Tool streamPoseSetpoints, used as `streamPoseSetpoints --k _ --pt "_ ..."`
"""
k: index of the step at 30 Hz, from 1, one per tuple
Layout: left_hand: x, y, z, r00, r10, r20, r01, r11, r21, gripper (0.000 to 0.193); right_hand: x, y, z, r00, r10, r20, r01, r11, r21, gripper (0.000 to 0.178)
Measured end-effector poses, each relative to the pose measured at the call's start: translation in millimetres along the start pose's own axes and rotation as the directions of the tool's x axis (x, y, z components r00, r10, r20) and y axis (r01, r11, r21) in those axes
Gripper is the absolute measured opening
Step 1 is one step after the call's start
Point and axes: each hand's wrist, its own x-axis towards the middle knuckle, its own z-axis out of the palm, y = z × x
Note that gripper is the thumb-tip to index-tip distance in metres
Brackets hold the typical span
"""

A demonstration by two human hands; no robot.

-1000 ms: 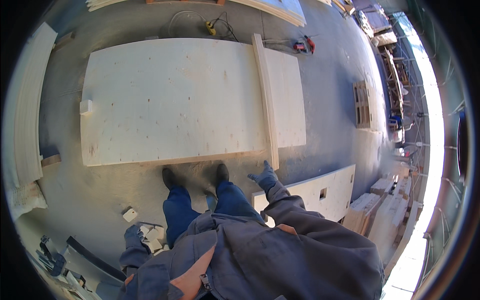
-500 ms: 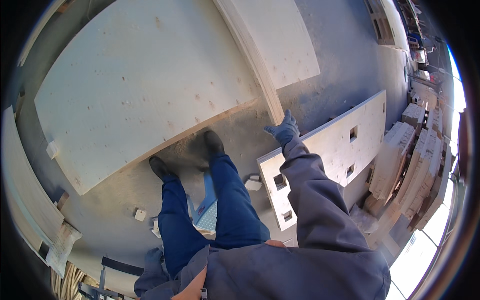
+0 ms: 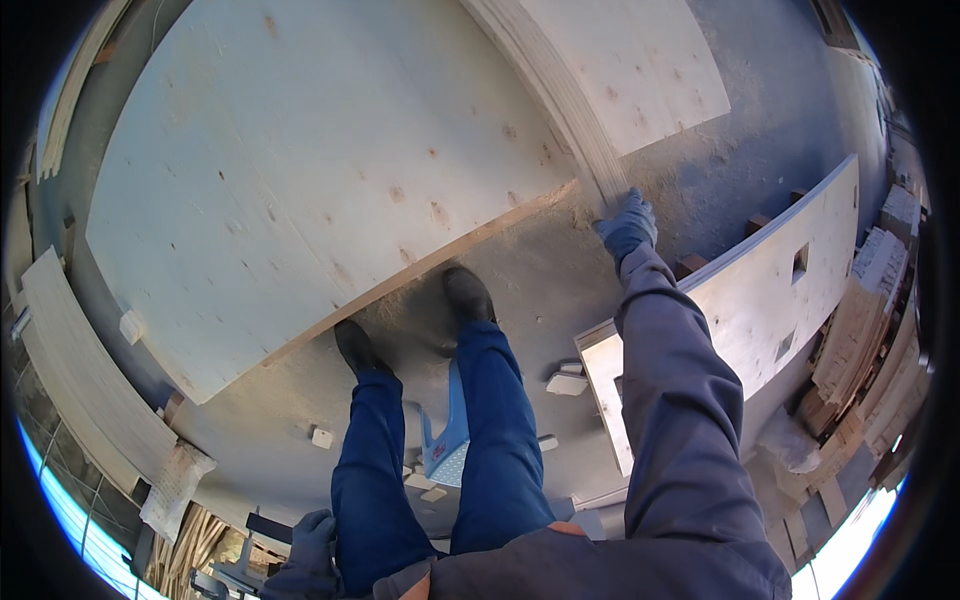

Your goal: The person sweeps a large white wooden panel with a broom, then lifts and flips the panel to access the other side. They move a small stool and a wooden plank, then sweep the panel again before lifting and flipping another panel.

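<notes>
My right hand (image 3: 628,226), in a grey-blue glove, reaches out at arm's length. It grips the near end of long pale wooden strips (image 3: 566,90), thumb on one side and fingers on the other. These strips lie side by side along the right edge of a large plywood sheet (image 3: 300,170). A smaller plywood piece (image 3: 640,70) lies to their right. Low at my left hip is my gloved left hand (image 3: 314,532), close to a dark bar (image 3: 270,528). Its fingers are too small and shadowed to read.
A plywood panel with square cut-outs (image 3: 745,325) leans at my right. Between my legs stands a blue plastic stool (image 3: 447,452), with small wooden offcuts (image 3: 567,382) around it. Stacked boards (image 3: 862,310) fill the far right; curved-looking long boards (image 3: 90,360) line the left.
My right hand has gone from spread fingers near the strips' end to closing on that end. The view has shifted, moving the scene rightward. My left hand stays by my hip.
</notes>
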Motion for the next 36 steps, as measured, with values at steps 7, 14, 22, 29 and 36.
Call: streamPoseSetpoints --k 7,14,22,29,36 --pt "3.6 87.6 22.1 0.969 0.248 -0.008 -0.248 0.969 -0.018 0.036 -110.4 -11.1 -34.9 0.922 -0.376 0.092 0.357 0.918 0.173 0.059" --pt "31.7 210.0 86.1 0.852 0.432 0.297 -0.344 0.888 -0.305 0.033 -275.1 17.4 -129.1 0.906 -0.356 0.228 0.244 0.881 0.406 0.064" --pt "-39.0 343.1 228.2 0.786 0.426 0.448 -0.319 0.9 -0.297 0.054 -405.4 140.8 -145.6 0.872 -0.182 0.455 0.035 0.949 0.313 0.072" --pt "-41.9 308.3 309.2 0.732 0.397 0.554 -0.09 0.862 -0.499 0.059 -462.9 207.1 -148.2 0.921 -0.119 0.372 -0.06 0.898 0.435 0.079" --pt "-38.0 289.6 372.2 0.803 0.383 0.456 -0.33 0.924 -0.195 0.063 -506.6 238.9 -87.1 0.91 0.031 0.412 -0.292 0.754 0.588 0.079"
